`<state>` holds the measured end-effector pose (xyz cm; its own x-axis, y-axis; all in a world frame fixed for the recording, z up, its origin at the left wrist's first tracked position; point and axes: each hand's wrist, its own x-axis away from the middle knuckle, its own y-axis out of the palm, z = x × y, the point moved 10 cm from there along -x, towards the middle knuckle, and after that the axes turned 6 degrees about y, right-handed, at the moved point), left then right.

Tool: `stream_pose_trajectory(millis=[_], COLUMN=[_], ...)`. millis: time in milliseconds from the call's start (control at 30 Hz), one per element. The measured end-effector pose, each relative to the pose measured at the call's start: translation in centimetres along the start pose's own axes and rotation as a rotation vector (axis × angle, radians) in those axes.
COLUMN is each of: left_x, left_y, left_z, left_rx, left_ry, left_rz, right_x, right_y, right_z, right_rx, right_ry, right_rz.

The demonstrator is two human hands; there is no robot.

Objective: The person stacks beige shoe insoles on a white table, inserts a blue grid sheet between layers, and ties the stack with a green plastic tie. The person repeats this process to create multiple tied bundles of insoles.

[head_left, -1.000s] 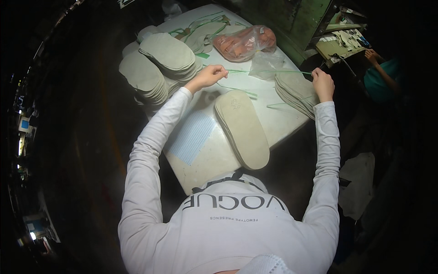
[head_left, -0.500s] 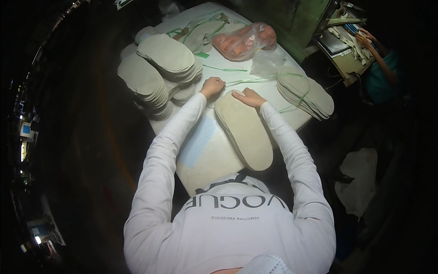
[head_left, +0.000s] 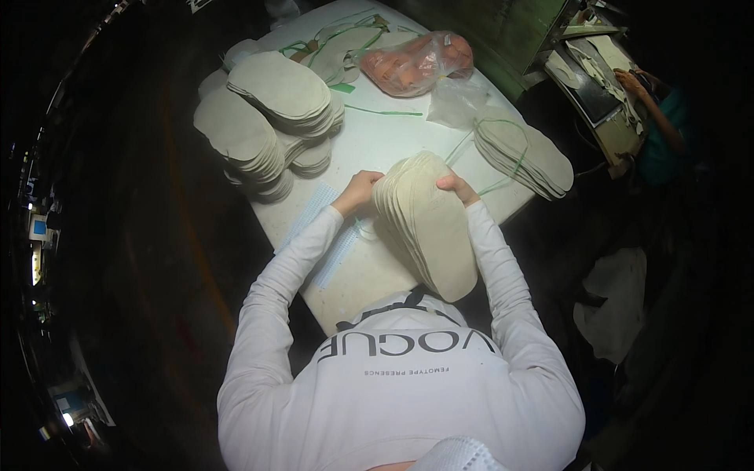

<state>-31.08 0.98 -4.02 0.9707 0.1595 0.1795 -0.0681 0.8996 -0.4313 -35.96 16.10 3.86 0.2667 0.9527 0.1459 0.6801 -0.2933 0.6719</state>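
A stack of pale insoles (head_left: 440,228) is tilted up at the near side of the table, its layers fanned apart along the left edge. My right hand (head_left: 459,188) grips the stack's upper right side, thumb on the top insole and the other fingers hidden behind it. At the upper left edge, my left hand (head_left: 359,192) is closed against the fanned layers, its fingertips partly hidden by them. Beneath my left forearm, a blue-printed paper sheet (head_left: 339,259) lies on the table.
Several piles of insoles (head_left: 236,129) stand at the table's left. A clear bag of orange pieces (head_left: 416,67) lies at the back. Another insole stack (head_left: 528,153) with a green strap (head_left: 522,141) sits at the right. A co-worker's hand (head_left: 631,82) is beside a bench at far right.
The insole stack has been lifted and tilted, and its layers have spread. My left hand has let go of the green strap and come down to the stack's edge.
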Motion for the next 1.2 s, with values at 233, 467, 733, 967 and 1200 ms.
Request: stream_pose_trajectory(millis=[233, 467, 733, 967, 1200], left_x=[7.8, 11.6, 18.9, 12.7, 10.6], left_y=[4.0, 4.3, 4.0, -1.0, 2.1], left_z=[-1.7, 0.4, -2.8, 2.0, 16.5], left_rx=[-0.309, -0.322, -0.175, 0.162, -0.188], left_ry=[-0.073, 0.085, -0.054, 0.09, 0.92], left_rz=[0.02, 0.049, -0.183, 0.107, 0.182], right_x=[-5.7, -0.9, 5.9, -3.0, -0.9], right_y=[-6.8, -6.2, -11.0, -1.0, 23.9], right_z=[2.8, -3.6, -1.5, -12.6, 1.6], right_rx=[0.592, 1.926, 1.702, 1.045, 1.637], right_ry=[0.179, -0.45, 0.136, -0.27, -0.236], right_rz=[0.336, 0.369, 0.381, 0.527, -0.271])
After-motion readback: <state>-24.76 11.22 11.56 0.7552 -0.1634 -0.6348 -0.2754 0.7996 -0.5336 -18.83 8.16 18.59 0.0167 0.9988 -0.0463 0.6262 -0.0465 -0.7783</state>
